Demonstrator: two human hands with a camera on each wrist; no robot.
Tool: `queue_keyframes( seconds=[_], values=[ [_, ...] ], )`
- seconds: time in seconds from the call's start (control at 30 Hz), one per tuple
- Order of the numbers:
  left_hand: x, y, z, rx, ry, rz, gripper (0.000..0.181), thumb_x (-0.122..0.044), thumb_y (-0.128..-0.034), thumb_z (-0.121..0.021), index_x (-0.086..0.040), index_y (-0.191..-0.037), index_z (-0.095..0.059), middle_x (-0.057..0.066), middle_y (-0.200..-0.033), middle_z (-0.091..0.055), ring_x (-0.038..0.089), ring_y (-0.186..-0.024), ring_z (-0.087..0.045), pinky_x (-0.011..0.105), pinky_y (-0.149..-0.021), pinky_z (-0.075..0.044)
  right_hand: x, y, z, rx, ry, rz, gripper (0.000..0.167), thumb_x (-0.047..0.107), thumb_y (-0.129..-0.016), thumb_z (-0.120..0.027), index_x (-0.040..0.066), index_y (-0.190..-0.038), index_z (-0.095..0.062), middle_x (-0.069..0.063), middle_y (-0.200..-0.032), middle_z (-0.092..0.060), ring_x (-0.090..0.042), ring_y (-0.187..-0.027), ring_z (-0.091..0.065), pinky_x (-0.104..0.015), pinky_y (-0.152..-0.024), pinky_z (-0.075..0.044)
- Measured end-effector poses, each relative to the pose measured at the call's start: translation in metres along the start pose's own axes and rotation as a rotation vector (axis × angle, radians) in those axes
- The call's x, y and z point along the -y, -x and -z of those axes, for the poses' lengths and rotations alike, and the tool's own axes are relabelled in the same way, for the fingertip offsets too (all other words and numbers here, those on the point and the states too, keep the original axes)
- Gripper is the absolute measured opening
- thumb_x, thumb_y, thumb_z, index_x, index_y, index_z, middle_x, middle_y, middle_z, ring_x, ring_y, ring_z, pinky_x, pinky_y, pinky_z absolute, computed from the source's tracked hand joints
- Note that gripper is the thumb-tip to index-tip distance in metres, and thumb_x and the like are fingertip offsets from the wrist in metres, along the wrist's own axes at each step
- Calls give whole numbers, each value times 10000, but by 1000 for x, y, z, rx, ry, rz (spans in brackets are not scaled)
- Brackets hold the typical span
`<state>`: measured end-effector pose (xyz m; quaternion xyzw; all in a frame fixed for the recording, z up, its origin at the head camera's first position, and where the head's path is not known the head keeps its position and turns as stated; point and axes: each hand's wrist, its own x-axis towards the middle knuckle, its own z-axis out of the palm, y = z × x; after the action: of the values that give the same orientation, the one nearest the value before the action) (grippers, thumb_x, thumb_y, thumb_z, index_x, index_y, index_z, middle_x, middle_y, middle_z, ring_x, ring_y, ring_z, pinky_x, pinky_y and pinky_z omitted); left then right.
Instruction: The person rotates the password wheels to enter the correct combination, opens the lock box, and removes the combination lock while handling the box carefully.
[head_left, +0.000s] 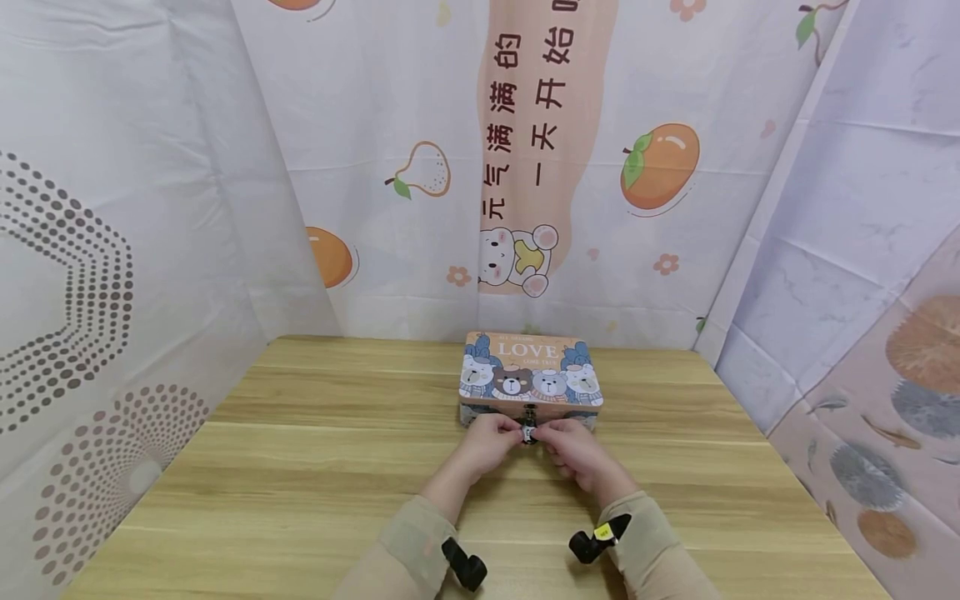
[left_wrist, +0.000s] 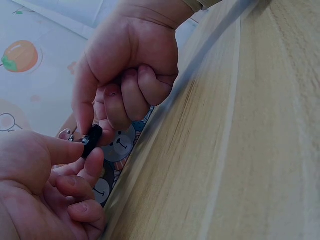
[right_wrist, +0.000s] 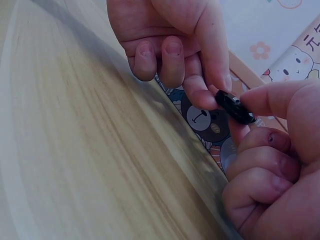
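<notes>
A tin box (head_left: pixel 528 371) printed with bears and the word LOVE lies at the back of the table. At the middle of its front hangs a small black padlock (left_wrist: pixel 92 140), with a thin silvery loop beside it in the left wrist view. My left hand (head_left: pixel 484 444) pinches one end of the padlock between thumb and fingertips. From the other side my right hand (head_left: pixel 583 454) pinches it too, its remaining fingers curled in. In the right wrist view both thumbs meet the black body (right_wrist: pixel 235 107). The fingers partly cover the latch.
The wooden table (head_left: pixel 315 483) spreads out around the box and toward its front edge. Close behind the box hangs a printed curtain (head_left: pixel 390 250), and more cloth (head_left: pixel 847 250) closes off the sides. Black wrist cameras (head_left: pixel 467 567) are strapped over the sleeves.
</notes>
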<state>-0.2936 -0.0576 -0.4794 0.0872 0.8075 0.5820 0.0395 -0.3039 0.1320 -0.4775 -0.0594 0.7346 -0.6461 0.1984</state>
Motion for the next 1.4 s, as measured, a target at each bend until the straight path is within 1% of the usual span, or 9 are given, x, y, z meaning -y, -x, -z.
queue_keyframes(
  seconds=[0.3,0.53,0.67,0.97,1.13,1.4],
  values=[
    [0,0,0,-8,9,-11,80,-47,-954,-657,22,-960,-698,35,-837,-692,152,-754,-561,298,-657,-441,1,0,0,19,6,7,243,212,-977,-620,-26,-935,-604,44,-583,-329,-84,-458,-250,-228,-418,-235],
    [2,-1,-1,-7,5,-2,77,-51,-956,-654,13,-961,-695,62,-848,-706,155,-761,-579,293,-658,-451,-1,-2,-2,17,-4,3,244,213,-977,-609,-2,-869,-569,51,-564,-316,-82,-444,-243,-223,-409,-227],
    [4,-1,-1,-5,4,8,78,-62,-961,-651,1,-961,-696,62,-855,-706,156,-763,-581,291,-656,-453,-2,-2,-2,9,0,-6,252,222,-977,-606,-13,-890,-577,50,-562,-316,-84,-440,-241,-225,-409,-226],
    [5,-1,-2,-9,4,-18,73,-50,-945,-661,12,-946,-699,61,-838,-709,153,-768,-583,311,-676,-453,-1,-1,-3,2,20,-8,260,220,-979,-599,-37,-941,-602,48,-566,-321,-91,-448,-253,-228,-413,-236],
    [3,0,-1,-9,-4,-17,74,-50,-947,-658,9,-945,-702,54,-832,-708,150,-768,-579,308,-678,-451,0,0,-3,1,23,-9,263,218,-980,-593,-43,-953,-609,48,-566,-321,-91,-449,-255,-228,-415,-240],
    [2,0,-1,-11,-6,-21,74,-49,-947,-660,13,-950,-701,57,-843,-703,154,-766,-578,310,-668,-454,1,1,-4,-10,19,-13,249,209,-979,-578,-31,-918,-605,45,-560,-316,-92,-439,-249,-226,-405,-230]
  ],
)
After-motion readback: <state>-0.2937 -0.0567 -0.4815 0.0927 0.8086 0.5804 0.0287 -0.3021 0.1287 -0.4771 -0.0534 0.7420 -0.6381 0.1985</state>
